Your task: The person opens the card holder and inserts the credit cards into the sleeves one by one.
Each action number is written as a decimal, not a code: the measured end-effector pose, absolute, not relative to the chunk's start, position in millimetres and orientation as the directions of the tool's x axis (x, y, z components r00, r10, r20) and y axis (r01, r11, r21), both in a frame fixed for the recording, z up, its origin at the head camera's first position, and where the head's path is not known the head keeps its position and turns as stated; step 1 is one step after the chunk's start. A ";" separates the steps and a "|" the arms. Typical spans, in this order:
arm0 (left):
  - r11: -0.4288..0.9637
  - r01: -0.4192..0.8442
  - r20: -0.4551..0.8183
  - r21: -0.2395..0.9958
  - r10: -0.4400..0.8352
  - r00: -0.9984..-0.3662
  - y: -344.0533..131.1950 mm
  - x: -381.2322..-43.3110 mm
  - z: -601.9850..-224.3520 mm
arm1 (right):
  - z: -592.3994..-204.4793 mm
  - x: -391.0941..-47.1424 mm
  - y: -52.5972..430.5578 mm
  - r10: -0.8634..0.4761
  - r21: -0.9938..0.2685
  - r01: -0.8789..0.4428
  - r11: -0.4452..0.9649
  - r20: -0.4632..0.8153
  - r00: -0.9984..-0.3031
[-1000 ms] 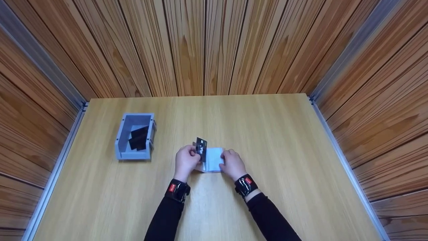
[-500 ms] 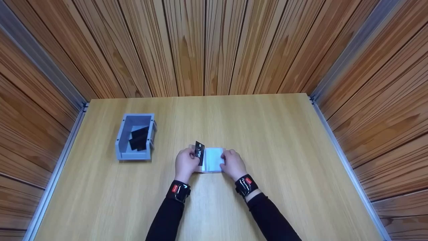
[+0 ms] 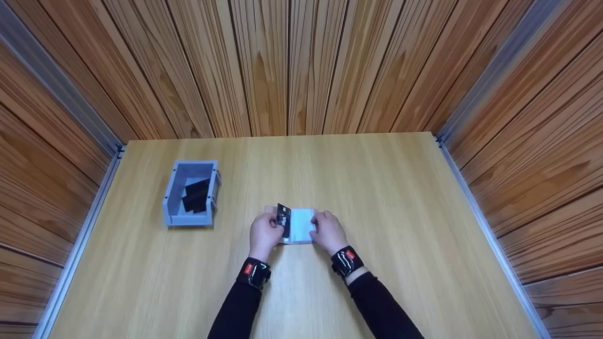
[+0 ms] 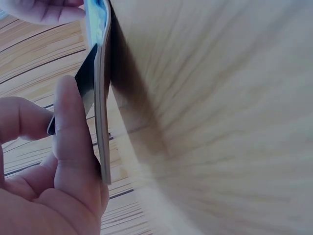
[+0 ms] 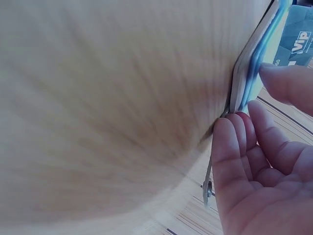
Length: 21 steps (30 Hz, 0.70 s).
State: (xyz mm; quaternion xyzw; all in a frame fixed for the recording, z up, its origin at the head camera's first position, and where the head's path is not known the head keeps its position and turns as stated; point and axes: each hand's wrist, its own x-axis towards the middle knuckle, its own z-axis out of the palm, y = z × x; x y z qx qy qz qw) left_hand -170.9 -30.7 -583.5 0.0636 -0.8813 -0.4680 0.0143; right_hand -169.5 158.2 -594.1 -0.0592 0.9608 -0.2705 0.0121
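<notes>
A card holder with clear, bluish plastic sleeves lies spread open on the table. My left hand pinches a black card between thumb and fingers, over the holder's left side. In the left wrist view the card slants, its far edge right at the sleeves beside the holder's cover. White "Vip" lettering shows on the card in the right wrist view. My right hand holds the holder's right edge, thumb on the sleeves. A strap with a snap button hangs past those fingers.
To the left on the wooden table stands a grey-blue plastic bin with several black cards inside. Wood-panelled walls enclose the table at the back and both sides.
My left hand has brought the black card slightly down toward me, lower over the holder's left side. The right hand keeps its place at the holder's right edge.
</notes>
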 end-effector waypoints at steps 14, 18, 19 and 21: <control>0.546 -0.119 -0.062 0.829 -0.121 -0.991 -25.0 -169.5 -590.1 | -594.3 -170.3 157.4 -0.109 -0.526 -0.086 0.846 -0.014 -0.994; 0.536 -0.137 -0.081 0.833 -0.127 -0.989 -23.6 -169.2 -591.4 | -595.0 -170.1 157.8 -0.113 -0.528 -0.090 0.845 -0.011 -0.994; 0.531 -0.142 -0.086 0.835 -0.128 -0.988 -23.0 -169.2 -591.7 | -595.0 -170.2 157.9 -0.114 -0.527 -0.091 0.845 -0.010 -0.993; 0.518 -0.152 -0.099 0.841 -0.128 -0.987 -21.5 -169.4 -592.0 | -594.8 -170.2 158.0 -0.114 -0.526 -0.095 0.845 -0.005 -0.993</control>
